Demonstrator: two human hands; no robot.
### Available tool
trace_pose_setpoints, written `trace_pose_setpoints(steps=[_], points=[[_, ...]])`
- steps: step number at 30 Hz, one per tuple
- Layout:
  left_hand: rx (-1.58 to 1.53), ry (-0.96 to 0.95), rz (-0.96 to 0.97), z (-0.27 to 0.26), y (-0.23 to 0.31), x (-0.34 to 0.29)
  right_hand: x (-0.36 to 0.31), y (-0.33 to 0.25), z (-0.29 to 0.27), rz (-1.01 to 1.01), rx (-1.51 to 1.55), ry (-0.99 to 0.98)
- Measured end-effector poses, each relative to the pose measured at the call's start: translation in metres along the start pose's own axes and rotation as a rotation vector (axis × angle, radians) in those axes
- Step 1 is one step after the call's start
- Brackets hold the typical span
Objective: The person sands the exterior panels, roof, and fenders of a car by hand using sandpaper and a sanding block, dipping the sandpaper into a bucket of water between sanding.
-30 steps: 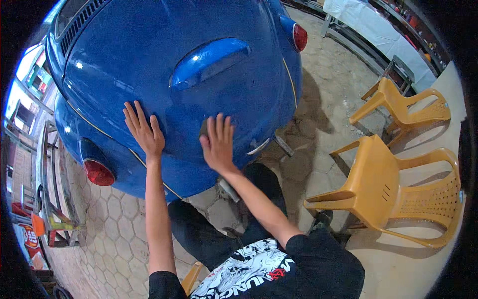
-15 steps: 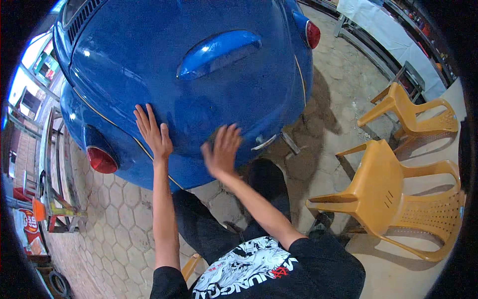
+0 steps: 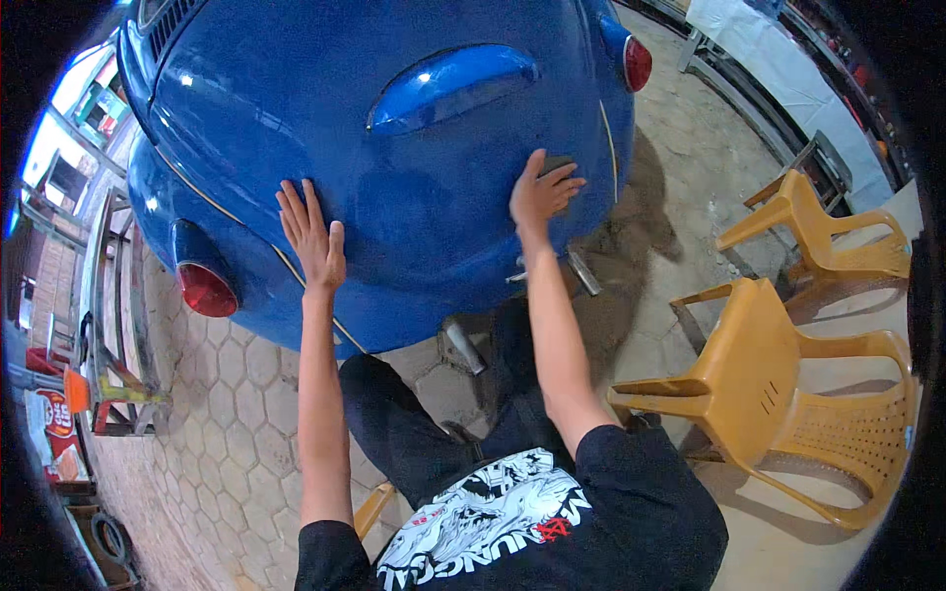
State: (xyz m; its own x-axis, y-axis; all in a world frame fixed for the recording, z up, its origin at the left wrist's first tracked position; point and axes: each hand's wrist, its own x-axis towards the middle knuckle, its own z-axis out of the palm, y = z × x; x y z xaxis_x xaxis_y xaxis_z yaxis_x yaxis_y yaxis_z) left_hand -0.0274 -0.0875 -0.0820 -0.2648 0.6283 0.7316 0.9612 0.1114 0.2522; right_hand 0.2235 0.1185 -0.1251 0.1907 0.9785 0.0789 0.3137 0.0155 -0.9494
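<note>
The rounded rear lid of a blue car (image 3: 325, 108) fills the upper middle of the head view. My left hand (image 3: 313, 241) lies flat on the left of this panel, fingers stretched out and holding nothing. Farther right, my right hand (image 3: 542, 202) is at the panel's lower right side. A small dark flat pad (image 3: 558, 163) shows between its thumb and fingers, pressed to the paint; its exact kind I cannot make out. Above and between my hands sits a raised blue lamp housing (image 3: 448, 89).
Red tail lights (image 3: 207, 290) flank the body. Metal exhaust pipes (image 3: 463, 347) stick out below it, near my knees. Yellow plastic chairs (image 3: 754, 345) stand at the right, a wooden bench (image 3: 108, 305) at the left. Hexagonal paving (image 3: 232, 404) lies underneath.
My right hand has swept right and away from me across the panel with the dark pad. The left hand stays flat on the panel. The view has shifted slightly.
</note>
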Motion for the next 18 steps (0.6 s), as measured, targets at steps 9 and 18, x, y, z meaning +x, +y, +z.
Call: trace_pose_setpoints(steps=[9,18], points=[[-0.100,-0.045,-0.032,-0.006,-0.003,0.000,-0.150,0.013,0.053,-0.322,0.045,-0.185],[-0.101,-0.052,-0.067,-0.012,-0.007,-0.002,-0.069,-0.011,0.011,-0.090,0.355,-0.007]])
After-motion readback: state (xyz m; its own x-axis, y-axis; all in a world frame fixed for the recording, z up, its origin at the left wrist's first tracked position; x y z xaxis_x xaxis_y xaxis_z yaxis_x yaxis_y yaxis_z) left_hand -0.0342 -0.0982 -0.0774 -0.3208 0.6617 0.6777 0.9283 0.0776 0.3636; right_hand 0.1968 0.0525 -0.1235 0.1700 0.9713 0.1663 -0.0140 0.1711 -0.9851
